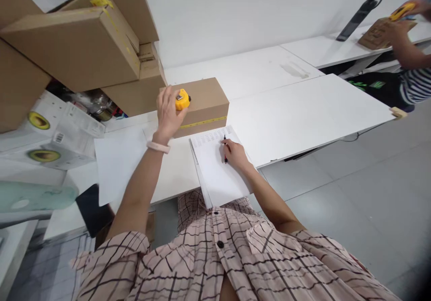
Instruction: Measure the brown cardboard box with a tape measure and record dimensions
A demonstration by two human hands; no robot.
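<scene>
My left hand [169,112] is closed around a yellow tape measure [182,100], just over the top of a brown cardboard box [205,92]. A yellow strip [204,122] runs along the box's front side. My right hand [235,154] grips a black and red pen [225,156], resting on a stack of white paper [218,175]. Rows of small print, too small to read, fill the top of the upper sheet. The paper overhangs the table's front edge towards my body.
Large cardboard boxes [74,45] are piled at the left. Below them stand white cartons with avocado pictures [67,130] and a loose white sheet [117,162]. On the far right, a person's hands hold another yellow tape measure [402,10] at a brown package [373,34], beside a dark bottle [357,17].
</scene>
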